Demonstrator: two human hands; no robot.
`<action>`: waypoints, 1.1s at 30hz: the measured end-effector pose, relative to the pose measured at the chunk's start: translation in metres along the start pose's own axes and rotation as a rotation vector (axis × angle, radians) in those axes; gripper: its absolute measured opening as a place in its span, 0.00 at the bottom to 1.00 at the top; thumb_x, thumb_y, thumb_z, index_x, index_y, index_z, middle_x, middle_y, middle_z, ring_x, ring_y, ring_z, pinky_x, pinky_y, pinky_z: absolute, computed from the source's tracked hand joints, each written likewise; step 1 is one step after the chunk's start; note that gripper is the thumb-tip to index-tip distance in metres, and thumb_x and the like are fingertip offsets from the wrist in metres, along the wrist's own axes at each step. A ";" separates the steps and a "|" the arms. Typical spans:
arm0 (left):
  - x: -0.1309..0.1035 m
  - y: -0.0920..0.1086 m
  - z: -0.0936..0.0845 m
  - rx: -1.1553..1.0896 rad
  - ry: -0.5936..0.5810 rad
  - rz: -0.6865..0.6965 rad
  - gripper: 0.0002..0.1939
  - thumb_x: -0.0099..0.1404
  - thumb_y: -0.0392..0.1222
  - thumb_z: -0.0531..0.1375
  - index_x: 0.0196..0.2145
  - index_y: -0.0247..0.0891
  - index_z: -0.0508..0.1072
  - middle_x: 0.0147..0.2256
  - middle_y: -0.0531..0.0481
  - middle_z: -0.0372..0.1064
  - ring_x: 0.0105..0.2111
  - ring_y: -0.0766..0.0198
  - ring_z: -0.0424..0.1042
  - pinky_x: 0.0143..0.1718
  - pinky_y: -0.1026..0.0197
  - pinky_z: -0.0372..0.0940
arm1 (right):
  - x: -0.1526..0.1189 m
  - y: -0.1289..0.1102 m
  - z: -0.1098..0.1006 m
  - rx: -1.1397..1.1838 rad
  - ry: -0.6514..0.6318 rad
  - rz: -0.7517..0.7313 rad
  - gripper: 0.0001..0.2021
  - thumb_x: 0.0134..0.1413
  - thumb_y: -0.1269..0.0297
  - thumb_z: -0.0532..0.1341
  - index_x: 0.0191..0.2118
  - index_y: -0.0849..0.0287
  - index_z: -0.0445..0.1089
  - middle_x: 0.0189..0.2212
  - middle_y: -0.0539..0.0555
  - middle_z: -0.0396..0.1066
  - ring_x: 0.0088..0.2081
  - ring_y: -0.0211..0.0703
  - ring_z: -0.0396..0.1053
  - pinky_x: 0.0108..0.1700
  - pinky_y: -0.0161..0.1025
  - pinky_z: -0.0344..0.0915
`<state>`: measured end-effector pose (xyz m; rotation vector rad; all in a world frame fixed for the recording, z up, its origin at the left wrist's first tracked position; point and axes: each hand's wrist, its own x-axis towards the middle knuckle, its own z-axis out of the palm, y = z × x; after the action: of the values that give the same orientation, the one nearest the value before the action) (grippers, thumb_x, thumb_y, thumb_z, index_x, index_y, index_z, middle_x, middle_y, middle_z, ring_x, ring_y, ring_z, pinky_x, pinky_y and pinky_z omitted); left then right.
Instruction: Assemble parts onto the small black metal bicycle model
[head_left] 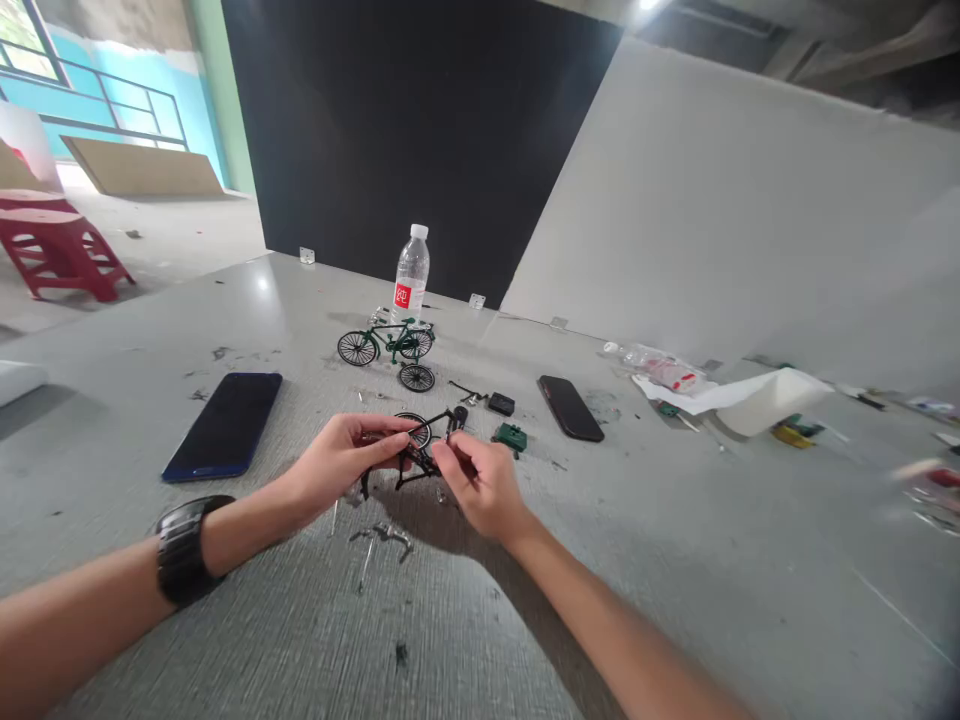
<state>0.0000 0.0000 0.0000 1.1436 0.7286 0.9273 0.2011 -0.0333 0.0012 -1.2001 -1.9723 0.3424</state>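
Note:
A small black model bicycle (pixel 420 460), partly put together, is held just above the grey table between both hands. My left hand (pixel 356 450) is closed on its wheel end, thumb on top. From the other side my right hand (pixel 480 480) pinches at the frame; any small part between those fingertips is hidden. Beyond them stands a green model bicycle (pixel 394 340), with a loose spoked wheel (pixel 416 377) lying in front of it. A black block (pixel 501 404) and a green piece (pixel 511 436) lie right of the hands. Small silvery parts (pixel 386 538) are on the near side.
A clear water bottle (pixel 412 270) stands behind the green bicycle. One phone (pixel 223 425) lies at left, another phone (pixel 571 408) at right. Farther right are a bottle on its side (pixel 664 368) and white paper (pixel 705 398). A black panel (pixel 420 130) rises at the back.

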 end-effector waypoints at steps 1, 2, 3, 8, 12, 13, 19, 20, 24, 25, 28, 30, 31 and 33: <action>0.000 0.000 0.001 0.001 0.016 0.003 0.15 0.60 0.44 0.68 0.44 0.38 0.81 0.37 0.45 0.79 0.35 0.63 0.76 0.43 0.61 0.71 | 0.000 -0.001 0.002 0.038 0.015 0.038 0.21 0.68 0.56 0.53 0.22 0.55 0.55 0.15 0.43 0.52 0.18 0.33 0.53 0.24 0.34 0.51; 0.000 -0.001 0.001 0.001 0.023 0.007 0.14 0.61 0.45 0.68 0.44 0.38 0.81 0.38 0.45 0.79 0.35 0.63 0.76 0.44 0.61 0.70 | 0.000 -0.002 0.003 0.084 0.026 0.079 0.21 0.68 0.55 0.54 0.23 0.55 0.56 0.15 0.43 0.54 0.18 0.33 0.54 0.23 0.34 0.52; 0.000 -0.001 0.002 0.002 0.023 0.016 0.13 0.61 0.45 0.67 0.43 0.38 0.81 0.38 0.45 0.79 0.36 0.63 0.76 0.45 0.60 0.70 | 0.000 -0.002 0.004 0.137 0.032 0.120 0.20 0.68 0.54 0.54 0.24 0.55 0.57 0.15 0.43 0.56 0.18 0.34 0.56 0.23 0.34 0.52; -0.003 -0.001 0.007 0.022 -0.067 0.043 0.15 0.67 0.50 0.62 0.41 0.38 0.82 0.38 0.43 0.79 0.39 0.58 0.75 0.45 0.58 0.70 | -0.001 -0.002 0.008 0.292 0.068 0.224 0.19 0.67 0.52 0.55 0.26 0.56 0.61 0.16 0.46 0.64 0.19 0.35 0.61 0.23 0.33 0.56; -0.004 0.001 0.006 -0.083 -0.157 -0.010 0.15 0.68 0.50 0.60 0.47 0.40 0.79 0.42 0.42 0.78 0.42 0.56 0.76 0.42 0.56 0.72 | 0.000 0.000 0.008 0.360 0.093 0.232 0.18 0.66 0.51 0.56 0.28 0.56 0.65 0.17 0.46 0.66 0.20 0.36 0.63 0.24 0.34 0.59; -0.004 0.002 0.004 -0.113 -0.178 -0.032 0.15 0.69 0.49 0.60 0.48 0.40 0.79 0.43 0.42 0.77 0.43 0.56 0.76 0.43 0.56 0.72 | 0.001 0.001 0.007 0.372 0.091 0.224 0.17 0.66 0.51 0.56 0.29 0.56 0.67 0.18 0.47 0.67 0.21 0.37 0.64 0.25 0.34 0.60; 0.001 0.014 -0.009 -0.327 -0.126 -0.070 0.12 0.68 0.43 0.62 0.45 0.33 0.78 0.45 0.38 0.76 0.44 0.52 0.77 0.48 0.52 0.72 | 0.008 0.028 -0.020 0.088 0.329 0.152 0.17 0.69 0.53 0.51 0.37 0.56 0.70 0.21 0.49 0.68 0.22 0.38 0.66 0.27 0.35 0.60; 0.001 0.015 -0.010 -0.352 -0.108 -0.068 0.12 0.68 0.42 0.63 0.44 0.33 0.77 0.44 0.39 0.76 0.44 0.52 0.77 0.49 0.52 0.71 | 0.009 0.035 -0.025 -0.034 0.342 0.149 0.17 0.69 0.53 0.51 0.37 0.57 0.71 0.20 0.48 0.68 0.21 0.38 0.65 0.26 0.35 0.59; 0.002 0.015 -0.010 -0.360 -0.061 -0.065 0.15 0.65 0.40 0.65 0.48 0.32 0.76 0.42 0.40 0.77 0.44 0.52 0.78 0.51 0.52 0.70 | 0.010 0.053 -0.033 -0.432 0.181 0.065 0.16 0.67 0.56 0.52 0.32 0.56 0.71 0.21 0.50 0.70 0.24 0.40 0.67 0.29 0.36 0.56; 0.002 0.014 -0.010 -0.354 -0.049 -0.063 0.16 0.64 0.39 0.66 0.49 0.33 0.76 0.43 0.40 0.77 0.44 0.52 0.78 0.51 0.52 0.70 | 0.010 0.054 -0.032 -0.468 0.135 0.041 0.16 0.67 0.56 0.53 0.31 0.56 0.70 0.21 0.49 0.70 0.24 0.40 0.67 0.30 0.36 0.56; 0.002 0.010 -0.009 -0.338 -0.006 -0.063 0.17 0.64 0.38 0.67 0.50 0.34 0.76 0.43 0.40 0.78 0.44 0.53 0.78 0.50 0.53 0.71 | 0.010 0.052 -0.028 -0.484 0.071 0.004 0.15 0.66 0.57 0.54 0.30 0.55 0.70 0.22 0.48 0.70 0.25 0.39 0.67 0.30 0.36 0.56; 0.002 0.008 -0.009 -0.326 0.023 -0.063 0.16 0.63 0.37 0.67 0.49 0.34 0.76 0.43 0.40 0.78 0.45 0.54 0.78 0.50 0.53 0.71 | 0.010 0.052 -0.028 -0.499 0.123 0.032 0.13 0.66 0.59 0.52 0.34 0.55 0.71 0.24 0.49 0.72 0.26 0.40 0.68 0.30 0.36 0.57; 0.002 0.007 -0.009 -0.322 0.044 -0.065 0.15 0.63 0.37 0.67 0.48 0.34 0.77 0.44 0.40 0.78 0.45 0.54 0.78 0.50 0.54 0.71 | 0.011 0.053 -0.028 -0.509 0.184 0.062 0.13 0.67 0.60 0.51 0.38 0.55 0.72 0.26 0.50 0.74 0.27 0.41 0.69 0.31 0.36 0.57; 0.003 0.007 -0.008 -0.319 0.088 -0.076 0.14 0.62 0.36 0.67 0.46 0.35 0.77 0.44 0.41 0.78 0.45 0.55 0.77 0.51 0.54 0.71 | 0.013 0.058 -0.031 -0.535 0.329 0.126 0.13 0.66 0.63 0.50 0.44 0.56 0.72 0.32 0.53 0.76 0.30 0.44 0.71 0.32 0.37 0.59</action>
<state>-0.0077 0.0068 0.0041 0.7941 0.6628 0.9941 0.2573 0.0025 -0.0064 -1.5989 -1.7490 -0.3307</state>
